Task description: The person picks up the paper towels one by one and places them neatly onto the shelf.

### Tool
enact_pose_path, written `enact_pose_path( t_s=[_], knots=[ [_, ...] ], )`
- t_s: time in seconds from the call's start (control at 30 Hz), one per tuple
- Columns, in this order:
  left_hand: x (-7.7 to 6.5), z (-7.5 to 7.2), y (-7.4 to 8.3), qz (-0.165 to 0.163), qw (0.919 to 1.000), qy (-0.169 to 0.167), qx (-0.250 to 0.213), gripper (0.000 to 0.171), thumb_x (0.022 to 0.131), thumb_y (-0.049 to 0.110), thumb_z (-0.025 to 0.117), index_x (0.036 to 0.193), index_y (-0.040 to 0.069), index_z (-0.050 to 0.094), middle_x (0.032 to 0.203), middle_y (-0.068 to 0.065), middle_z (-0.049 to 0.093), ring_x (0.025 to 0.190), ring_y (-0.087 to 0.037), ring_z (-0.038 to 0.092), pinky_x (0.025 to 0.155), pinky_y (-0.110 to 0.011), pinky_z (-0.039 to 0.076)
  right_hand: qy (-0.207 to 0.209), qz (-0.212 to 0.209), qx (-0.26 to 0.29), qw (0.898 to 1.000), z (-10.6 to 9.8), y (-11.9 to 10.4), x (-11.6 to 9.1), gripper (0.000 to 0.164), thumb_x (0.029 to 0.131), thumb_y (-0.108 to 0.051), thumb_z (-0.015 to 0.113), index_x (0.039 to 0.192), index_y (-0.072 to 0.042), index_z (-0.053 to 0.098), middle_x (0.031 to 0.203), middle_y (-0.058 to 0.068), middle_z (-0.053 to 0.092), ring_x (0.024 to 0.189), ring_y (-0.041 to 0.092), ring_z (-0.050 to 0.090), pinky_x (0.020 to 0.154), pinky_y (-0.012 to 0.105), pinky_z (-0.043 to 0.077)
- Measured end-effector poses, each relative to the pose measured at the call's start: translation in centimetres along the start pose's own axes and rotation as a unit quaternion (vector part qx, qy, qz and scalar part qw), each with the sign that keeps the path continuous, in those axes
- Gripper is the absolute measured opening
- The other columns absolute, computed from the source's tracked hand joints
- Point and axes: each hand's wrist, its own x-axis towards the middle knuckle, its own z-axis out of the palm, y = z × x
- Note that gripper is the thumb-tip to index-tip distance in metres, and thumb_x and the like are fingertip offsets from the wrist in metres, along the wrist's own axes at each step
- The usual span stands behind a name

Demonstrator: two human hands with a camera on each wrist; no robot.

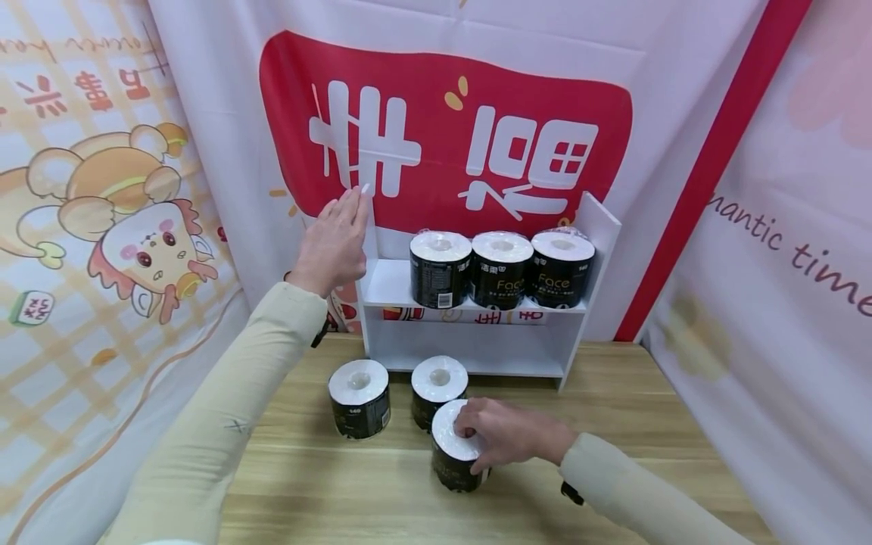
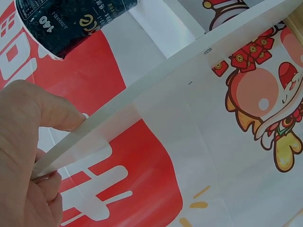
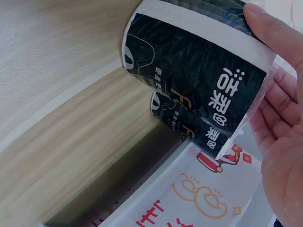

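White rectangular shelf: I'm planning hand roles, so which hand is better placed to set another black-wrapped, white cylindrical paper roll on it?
Probably the right hand: it grips a paper roll in front of the shelf. The left hand is occupied, pinching the shelf's left side panel.

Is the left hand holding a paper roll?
No, the left hand grips the white shelf by its side board, with the thumb pressed against it.

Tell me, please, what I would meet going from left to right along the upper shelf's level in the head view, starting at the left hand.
Left hand, left shelved roll, middle shelved roll, right shelved roll, shelf's right side panel, red stripe.
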Motion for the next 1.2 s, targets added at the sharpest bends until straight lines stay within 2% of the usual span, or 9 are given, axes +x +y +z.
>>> enact_pose_path(
  t_s=[0.2,0.43,0.67,0.87,1.2],
  knots=[
    [-0.1,-0.1,0.1,0.000,1.0000,0.002,0.003,0.107,0.082,0.018,0.083,0.166,-0.003,0.021,0.174,-0.023,0.025,0.162,-0.042,0.025,0.132,-0.049,0.028,-0.028,0.020,0.020,0.999,-0.4,-0.4,0.2,0.039,0.079,-0.032,0.094,0.098,-0.017,0.063,0.097,-0.009,0.059,0.087,-0.001,0.048,0.073,0.011,0.047],
    [-0.1,0.0,0.0,0.000,1.0000,0.003,-0.001,0.107,0.082,0.017,0.083,0.166,-0.003,0.020,0.174,-0.024,0.025,0.162,-0.042,0.025,0.132,-0.050,0.027,-0.036,-0.004,0.020,0.999,-1.0,-0.7,0.4,0.040,0.077,-0.030,0.096,0.097,-0.016,0.064,0.094,-0.009,0.061,0.086,0.000,0.051,0.074,0.011,0.047],
    [-0.1,0.1,-0.1,0.000,1.0000,0.001,0.003,0.109,0.080,0.017,0.084,0.166,-0.003,0.021,0.173,-0.024,0.027,0.162,-0.042,0.026,0.132,-0.050,0.028,-0.052,0.002,0.016,0.999,-1.6,-1.0,0.1,0.041,0.075,-0.029,0.097,0.094,-0.016,0.063,0.091,-0.010,0.060,0.086,0.000,0.050,0.076,0.012,0.047],
    [-0.1,0.2,-0.1,-0.002,1.0000,0.001,0.002,0.107,0.080,0.017,0.084,0.166,-0.003,0.023,0.173,-0.023,0.026,0.162,-0.042,0.026,0.132,-0.050,0.028,-0.053,0.003,0.022,0.998,-2.3,-0.9,-0.5,0.040,0.074,-0.027,0.096,0.095,-0.016,0.064,0.095,-0.010,0.063,0.088,0.000,0.055,0.079,0.012,0.051],
    [0.2,0.3,0.0,-0.001,0.9999,0.001,0.012,0.107,0.080,0.018,0.085,0.166,-0.003,0.023,0.173,-0.023,0.027,0.162,-0.041,0.026,0.132,-0.049,0.027,-0.056,0.013,0.014,0.998,-3.9,-0.6,-1.6,0.039,0.075,-0.026,0.095,0.092,-0.017,0.061,0.090,-0.010,0.058,0.083,0.000,0.050,0.072,0.012,0.047]
  ],
)
